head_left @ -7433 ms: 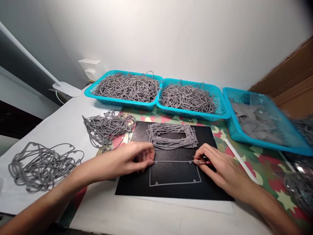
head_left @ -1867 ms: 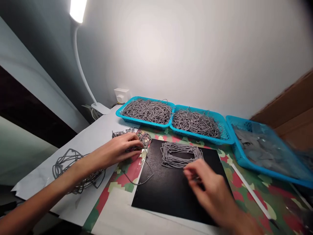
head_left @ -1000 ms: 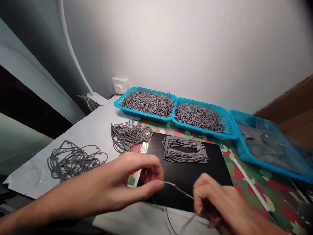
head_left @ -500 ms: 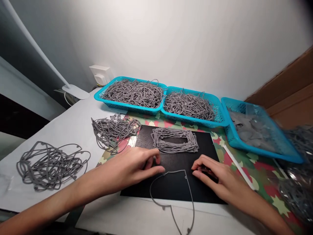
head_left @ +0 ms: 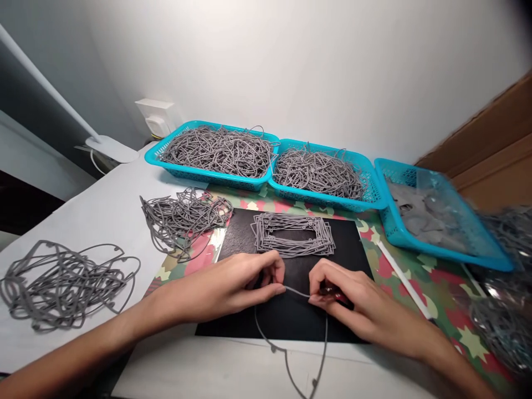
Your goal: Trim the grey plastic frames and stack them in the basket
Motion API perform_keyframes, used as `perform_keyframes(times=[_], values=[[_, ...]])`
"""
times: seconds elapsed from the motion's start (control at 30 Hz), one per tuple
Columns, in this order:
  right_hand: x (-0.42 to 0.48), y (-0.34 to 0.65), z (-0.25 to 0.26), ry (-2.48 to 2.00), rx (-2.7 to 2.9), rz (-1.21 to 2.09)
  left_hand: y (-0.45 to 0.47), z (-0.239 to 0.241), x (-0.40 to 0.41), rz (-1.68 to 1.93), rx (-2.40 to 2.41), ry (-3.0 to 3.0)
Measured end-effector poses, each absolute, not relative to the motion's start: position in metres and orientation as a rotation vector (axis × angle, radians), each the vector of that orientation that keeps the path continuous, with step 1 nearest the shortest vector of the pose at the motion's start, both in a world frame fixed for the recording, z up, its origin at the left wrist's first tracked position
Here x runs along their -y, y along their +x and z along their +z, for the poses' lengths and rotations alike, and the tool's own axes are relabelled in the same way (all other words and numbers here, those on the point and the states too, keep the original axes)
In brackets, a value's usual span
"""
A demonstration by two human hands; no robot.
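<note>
A thin grey rubber gasket loop (head_left: 291,354) hangs over the front edge of a black mat (head_left: 353,244). My left hand (head_left: 233,285) pinches its top strand between thumb and fingers. My right hand (head_left: 349,302) pinches the same strand a little to the right and also holds a dark, reddish tool under its fingers. Behind both hands, a neat stack of rectangular grey gaskets (head_left: 293,235) lies on the mat.
Two turquoise baskets (head_left: 208,174) (head_left: 328,199) full of tangled grey gaskets line the wall, with a third basket (head_left: 440,244) of grey flat pieces at right. Loose gasket heaps (head_left: 183,219) (head_left: 62,282) lie left. A white rod (head_left: 405,277) and lamp base (head_left: 112,149) are nearby.
Since one second ago, both hands have brought the single gasket down onto the mat and moved closer together along its top strand. The loop now trails over the mat's front edge.
</note>
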State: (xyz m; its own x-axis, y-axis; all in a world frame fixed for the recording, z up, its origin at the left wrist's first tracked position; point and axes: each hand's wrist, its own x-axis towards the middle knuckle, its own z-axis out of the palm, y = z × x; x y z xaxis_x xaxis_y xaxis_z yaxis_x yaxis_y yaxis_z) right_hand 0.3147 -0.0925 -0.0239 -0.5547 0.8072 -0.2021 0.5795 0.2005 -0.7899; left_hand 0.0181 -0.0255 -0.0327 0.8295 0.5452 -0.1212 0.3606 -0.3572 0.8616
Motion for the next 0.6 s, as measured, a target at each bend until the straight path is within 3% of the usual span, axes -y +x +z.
perform_keyframes(times=[0.27, 0.43, 0.6], values=[[0.093, 0.310, -0.031, -1.284, 2.034, 1.176, 0.033, -0.040, 0.042, 0.461, -0.640, 1.833], [0.093, 0.292, -0.042, -1.333, 1.750, 1.357, 0.043, -0.050, 0.057, 0.477, -0.663, 1.819], [0.091, 0.299, -0.037, -1.408, 1.725, 1.200, 0.044, -0.051, 0.055, 0.441, -0.670, 1.592]])
